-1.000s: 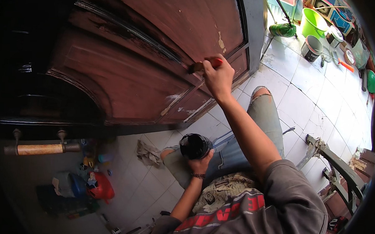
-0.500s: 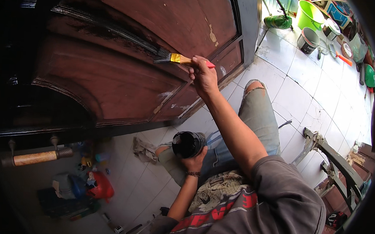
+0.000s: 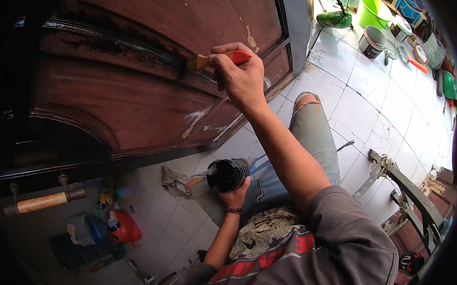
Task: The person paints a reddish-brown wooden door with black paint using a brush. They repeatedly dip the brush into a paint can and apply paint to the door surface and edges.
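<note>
While our right hand (image 3: 241, 77) holds a paintbrush (image 3: 201, 63) with its fingers closed round the red-ended handle, we have the bristles at a dark, glossy strip of moulding across the brown door (image 3: 128, 100), left of the hand; whether they touch it we cannot tell. Our left hand (image 3: 237, 195), nearer us, curves round the near side of a black-smeared can (image 3: 225, 176), its far fingers hidden. Just left of our bent knee, a crumpled rag (image 3: 174, 182) lies on the white tiled floor (image 3: 326, 100). At the far right we see a lime-green bucket (image 3: 373, 14) beside a dark tub (image 3: 371, 44).
</note>
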The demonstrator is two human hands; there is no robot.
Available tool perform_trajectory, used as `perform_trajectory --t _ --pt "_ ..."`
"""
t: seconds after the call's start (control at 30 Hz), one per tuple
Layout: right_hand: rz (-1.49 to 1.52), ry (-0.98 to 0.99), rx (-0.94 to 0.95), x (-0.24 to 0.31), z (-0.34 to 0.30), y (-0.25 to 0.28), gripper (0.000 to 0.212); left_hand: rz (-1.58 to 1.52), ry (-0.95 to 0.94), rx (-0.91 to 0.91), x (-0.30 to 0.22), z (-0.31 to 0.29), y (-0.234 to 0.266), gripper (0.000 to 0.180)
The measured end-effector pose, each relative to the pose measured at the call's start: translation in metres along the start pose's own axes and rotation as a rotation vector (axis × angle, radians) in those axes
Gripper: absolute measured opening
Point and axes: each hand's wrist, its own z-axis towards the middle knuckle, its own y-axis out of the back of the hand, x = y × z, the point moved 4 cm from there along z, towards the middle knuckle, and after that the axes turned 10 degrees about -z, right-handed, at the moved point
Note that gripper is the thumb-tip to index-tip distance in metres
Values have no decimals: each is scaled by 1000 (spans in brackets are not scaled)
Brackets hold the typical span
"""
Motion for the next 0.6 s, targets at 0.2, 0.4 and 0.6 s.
perform_trajectory --t 0.2,0.4,0.6 --pt "605 -344 -20 -84 -2 13 28 13 -10 -8 -6 3 -3 96" --pt "25 -472 -183 -146 -25 70 12 8 59 21 -17 5 -10 90" --pt "-452 220 -78 -22 -6 -6 10 -96 64 24 -22 11 -20 94"
